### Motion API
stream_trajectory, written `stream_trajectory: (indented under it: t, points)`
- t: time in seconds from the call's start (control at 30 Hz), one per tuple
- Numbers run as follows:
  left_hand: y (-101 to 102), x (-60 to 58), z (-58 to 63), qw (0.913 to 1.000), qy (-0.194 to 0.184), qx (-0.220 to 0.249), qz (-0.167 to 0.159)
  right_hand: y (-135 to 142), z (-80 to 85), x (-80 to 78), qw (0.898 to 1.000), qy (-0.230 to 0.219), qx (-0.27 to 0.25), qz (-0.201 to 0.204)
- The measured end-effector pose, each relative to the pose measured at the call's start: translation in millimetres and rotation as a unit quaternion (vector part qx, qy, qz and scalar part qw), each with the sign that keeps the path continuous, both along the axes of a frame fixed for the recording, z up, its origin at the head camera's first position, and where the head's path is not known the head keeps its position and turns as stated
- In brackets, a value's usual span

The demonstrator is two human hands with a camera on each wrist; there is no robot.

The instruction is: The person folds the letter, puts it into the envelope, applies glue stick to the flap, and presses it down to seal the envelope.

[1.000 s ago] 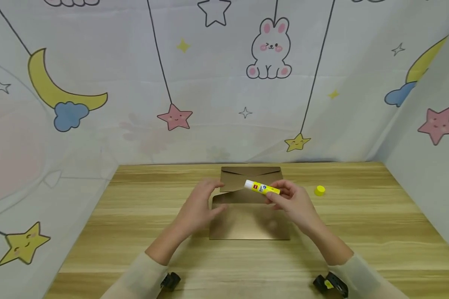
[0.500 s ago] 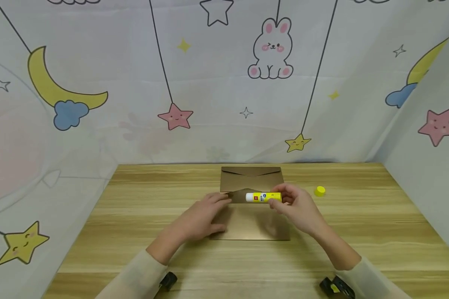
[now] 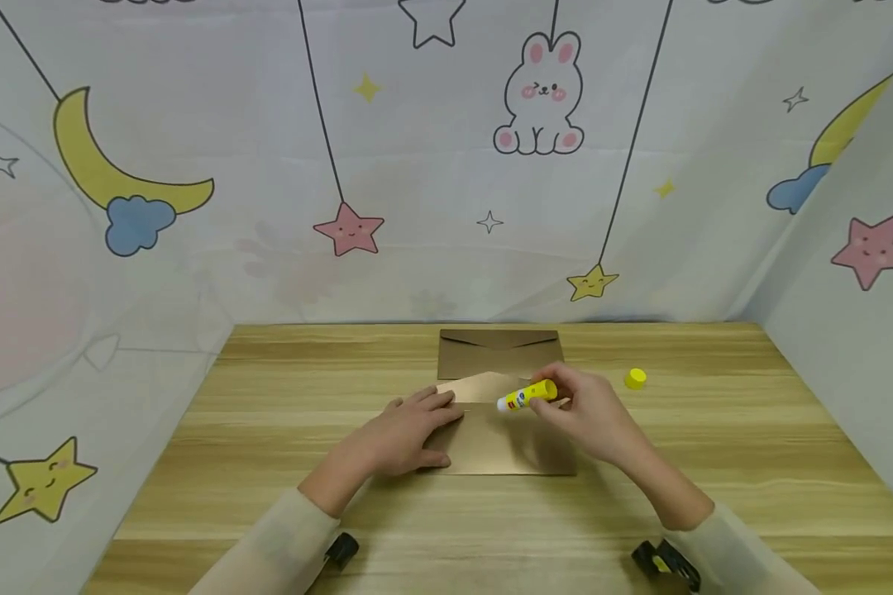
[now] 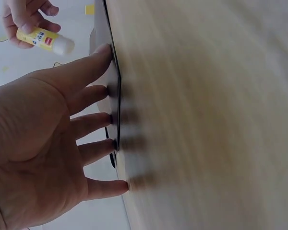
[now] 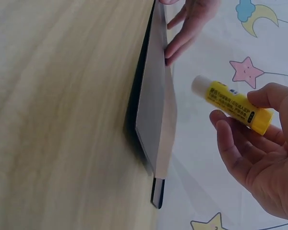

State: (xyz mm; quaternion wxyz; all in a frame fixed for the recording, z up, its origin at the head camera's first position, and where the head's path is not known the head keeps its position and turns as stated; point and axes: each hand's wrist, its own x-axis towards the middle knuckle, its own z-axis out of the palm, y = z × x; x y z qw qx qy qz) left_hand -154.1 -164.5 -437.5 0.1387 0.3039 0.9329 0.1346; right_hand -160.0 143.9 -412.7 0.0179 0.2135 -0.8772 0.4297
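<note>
A bronze-coloured envelope (image 3: 506,446) lies on the table, its pointed flap (image 3: 484,387) extended toward the back. My left hand (image 3: 409,434) rests on the envelope's left side, fingers spread; in the left wrist view the fingertips (image 4: 103,118) touch around its edge. Between thumb and fingers, my right hand (image 3: 591,409) holds a yellow glue stick (image 3: 524,397) by its base. Uncapped, its white end points down and left, above the flap fold. The right wrist view shows the glue stick (image 5: 235,105) apart from the envelope (image 5: 151,96).
Behind the flap lies a second bronze envelope (image 3: 484,361), its own flap folded down. The yellow glue cap (image 3: 636,378) stands on the wooden table (image 3: 714,446) to the right. A printed white cloth (image 3: 432,165) hangs along the table's back edge.
My left hand has come down from the flap's left edge onto the envelope. The flap now looks lighter and flatter. The glue stick has lowered, its white end tipping downward.
</note>
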Motion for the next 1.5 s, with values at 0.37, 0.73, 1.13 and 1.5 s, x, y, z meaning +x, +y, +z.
stream_trajectory:
  t: [0.37, 0.73, 1.13, 1.5]
  points:
    - [3, -2.9, 1.5, 0.9998, -0.011, -0.018, 0.000, -20, 4.0, -8.5, 0.990, 0.035, 0.122, 0.067]
    - [3, -3.4, 0.0, 0.9998, -0.015, -0.015, -0.001, -34, -4.7, -12.5, 0.982, 0.004, 0.162, 0.096]
    - [2, -1.3, 3.2, 0.9997, -0.016, -0.016, -0.001, -50, -11.2, -11.4, 0.984, 0.022, 0.147, 0.102]
    - [2, -2.1, 2.1, 0.9996, -0.014, -0.024, 0.003, -76, -12.2, -11.2, 0.979, 0.043, 0.150, 0.133]
